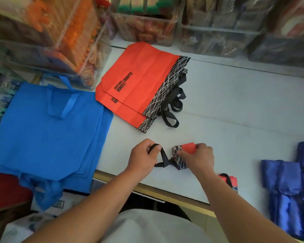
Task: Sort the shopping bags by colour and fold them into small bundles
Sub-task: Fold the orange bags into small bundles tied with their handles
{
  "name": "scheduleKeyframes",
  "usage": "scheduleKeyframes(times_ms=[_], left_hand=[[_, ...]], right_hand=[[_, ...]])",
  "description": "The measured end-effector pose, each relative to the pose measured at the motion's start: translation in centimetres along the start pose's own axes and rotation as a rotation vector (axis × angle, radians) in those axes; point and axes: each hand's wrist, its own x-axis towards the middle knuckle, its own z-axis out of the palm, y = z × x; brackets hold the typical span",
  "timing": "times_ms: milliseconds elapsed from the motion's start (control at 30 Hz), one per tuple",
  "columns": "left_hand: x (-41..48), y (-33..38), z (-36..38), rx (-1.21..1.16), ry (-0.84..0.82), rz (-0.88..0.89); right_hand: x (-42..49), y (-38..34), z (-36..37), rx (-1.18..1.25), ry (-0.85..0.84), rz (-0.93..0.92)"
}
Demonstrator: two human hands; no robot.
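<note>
A small folded red bag bundle [182,153] with a black scribble-patterned band lies near the table's front edge. My right hand [198,158] grips it from the right. My left hand [144,156] pinches its black strap [161,156], pulled out to the left. Two flat red bags [140,79] with black handles lie stacked behind. A stack of flat light blue bags [47,130] lies at the left. Dark blue folded bundles [288,186] sit at the right. Another red bundle [229,181] peeks from behind my right forearm.
Clear plastic bins [218,35] packed with goods line the back of the white table [235,120]. A large clear bin [51,41] stands at the back left. A red surface [5,190] lies low at the left, beside the table's wooden front edge [165,192].
</note>
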Motion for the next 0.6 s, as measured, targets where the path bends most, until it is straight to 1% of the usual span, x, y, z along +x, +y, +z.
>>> scheduleKeyframes(times_ms=[100,167,233,333,400,433,500,600], left_hand=[[-0.4,0.5,0.0,-0.023,0.028,-0.013],[-0.7,1.1,-0.1,-0.029,0.04,-0.023],[-1.3,2.1,-0.7,-0.036,0.05,-0.03],[-2.8,4.2,-2.1,-0.114,-0.01,-0.088],[-4.0,6.2,-3.0,-0.156,-0.104,-0.145],[-4.7,7.3,-3.3,-0.154,-0.154,-0.159],[-6.0,9.4,-3.5,-0.148,-0.242,-0.144],[-7.9,12.7,-3.2,-0.151,-0.336,-0.045]], right_hand=[[0.7,-0.5,-0.5,0.226,-0.062,0.004],[-0.5,-1.3,-1.5,0.356,-0.11,-0.052],[-2.7,-2.0,-3.6,0.42,-0.132,-0.147],[-6.7,-2.9,-8.3,0.453,-0.177,-0.338],[-9.7,-3.1,-11.7,0.478,-0.264,-0.474],[-11.2,-3.1,-13.1,0.448,-0.293,-0.55],[-13.5,-3.2,-14.7,0.339,-0.29,-0.666],[-15.4,-3.0,-15.7,0.258,-0.221,-0.762]])
